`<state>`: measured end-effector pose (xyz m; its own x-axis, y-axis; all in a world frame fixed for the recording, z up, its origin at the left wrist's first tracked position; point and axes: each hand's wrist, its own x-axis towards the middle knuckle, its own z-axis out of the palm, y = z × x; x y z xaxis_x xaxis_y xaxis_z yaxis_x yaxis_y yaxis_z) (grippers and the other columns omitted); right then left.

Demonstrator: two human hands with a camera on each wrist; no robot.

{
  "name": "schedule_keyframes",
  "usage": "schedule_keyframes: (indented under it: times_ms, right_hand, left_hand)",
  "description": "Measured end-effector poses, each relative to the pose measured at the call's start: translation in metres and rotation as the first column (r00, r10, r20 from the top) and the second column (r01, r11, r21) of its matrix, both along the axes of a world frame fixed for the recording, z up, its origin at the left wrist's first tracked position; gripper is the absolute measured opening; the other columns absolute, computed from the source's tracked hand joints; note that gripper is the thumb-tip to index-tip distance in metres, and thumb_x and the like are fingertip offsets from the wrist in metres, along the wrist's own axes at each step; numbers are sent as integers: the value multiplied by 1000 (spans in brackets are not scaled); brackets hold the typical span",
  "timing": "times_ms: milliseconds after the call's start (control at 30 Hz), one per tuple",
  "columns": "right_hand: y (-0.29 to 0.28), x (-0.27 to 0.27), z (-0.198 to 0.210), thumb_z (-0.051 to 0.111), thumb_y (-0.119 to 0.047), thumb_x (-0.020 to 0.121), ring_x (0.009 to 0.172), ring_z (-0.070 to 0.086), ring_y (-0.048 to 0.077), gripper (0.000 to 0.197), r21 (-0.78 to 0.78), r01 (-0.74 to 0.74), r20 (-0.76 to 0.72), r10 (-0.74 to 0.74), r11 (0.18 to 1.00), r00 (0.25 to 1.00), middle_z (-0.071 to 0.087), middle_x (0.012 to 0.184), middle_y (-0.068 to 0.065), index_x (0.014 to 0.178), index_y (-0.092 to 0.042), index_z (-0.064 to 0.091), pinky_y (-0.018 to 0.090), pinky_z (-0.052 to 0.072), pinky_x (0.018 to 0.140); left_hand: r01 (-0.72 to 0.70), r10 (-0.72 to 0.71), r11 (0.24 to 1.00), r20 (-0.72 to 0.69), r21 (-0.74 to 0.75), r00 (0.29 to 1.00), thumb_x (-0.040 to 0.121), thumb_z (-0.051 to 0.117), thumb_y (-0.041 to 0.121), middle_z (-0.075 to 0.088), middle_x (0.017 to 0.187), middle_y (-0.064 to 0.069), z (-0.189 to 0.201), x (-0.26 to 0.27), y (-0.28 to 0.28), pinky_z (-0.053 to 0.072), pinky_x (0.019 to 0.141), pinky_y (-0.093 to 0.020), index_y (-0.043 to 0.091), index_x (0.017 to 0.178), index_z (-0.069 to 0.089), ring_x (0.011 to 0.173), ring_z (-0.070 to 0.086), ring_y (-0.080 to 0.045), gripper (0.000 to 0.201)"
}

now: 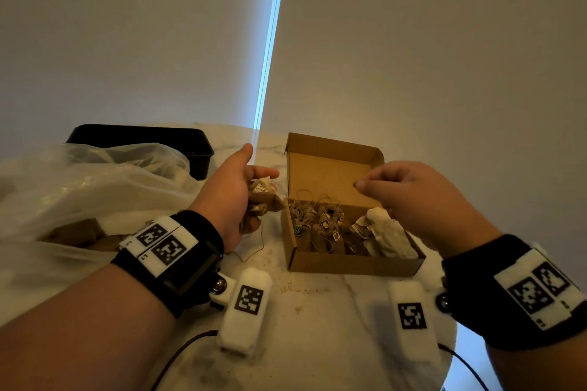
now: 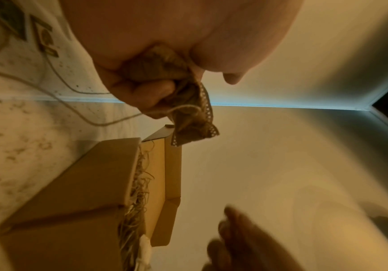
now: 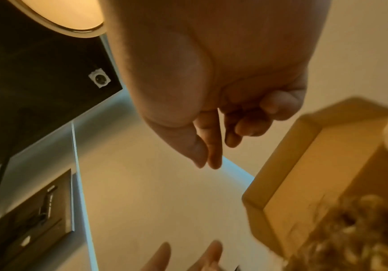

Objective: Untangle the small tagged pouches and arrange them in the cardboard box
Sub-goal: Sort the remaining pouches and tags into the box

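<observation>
My left hand [image 1: 251, 174] grips a bunch of small brown burlap pouches [image 1: 263, 200] just left of the open cardboard box [image 1: 349, 267]. From the left wrist, the lower fingers curl round the pouches [image 2: 165, 73], and one lace-edged pouch end [image 2: 195, 126] sticks out. A thin string [image 1: 254, 244] trails from the bunch to the table. Several tagged pouches [image 1: 320, 232] with tangled strings lie inside the box. My right hand [image 1: 362, 183] hovers above the box; thumb and forefinger [image 3: 209, 161] touch at the tips, and the other fingers are curled. Nothing shows in it.
Crumpled white paper [image 1: 384, 232] fills the box's right end. A clear plastic bag [image 1: 95, 187] and a black tray [image 1: 143, 136] lie to the left. Two white marker blocks [image 1: 246, 305] [image 1: 411, 314] with cables lie near the front of the marble table [image 1: 317, 343], which is strewn with crumbs.
</observation>
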<state>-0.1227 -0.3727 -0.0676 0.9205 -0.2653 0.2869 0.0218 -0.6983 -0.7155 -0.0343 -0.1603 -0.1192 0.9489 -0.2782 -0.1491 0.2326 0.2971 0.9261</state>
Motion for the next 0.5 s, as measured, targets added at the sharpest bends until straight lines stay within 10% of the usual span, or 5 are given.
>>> schedule_keyframes:
  times_ms: [233,500]
  right_hand:
    - [55,36,-22,67,-25,93,66,56,20,11,430,-134,-9,152,893,988,69,78,3,91,-18,75,32,50,62]
    - [68,44,-57,67,-37,91,78,71,24,8,449,-196,55,192,872,980,75,86,-1,88,-37,75,38,58,63]
  left_hand:
    - [92,-86,994,87,-58,992,94,29,71,67,81,-9,4,-2,2,30,44,-21,16,114,69,67,59,-22,71]
    - [150,-151,989,142,20,978,91,30,73,65,79,-11,-1,1,-3,30,46,-21,17,115,68,59,53,-18,71]
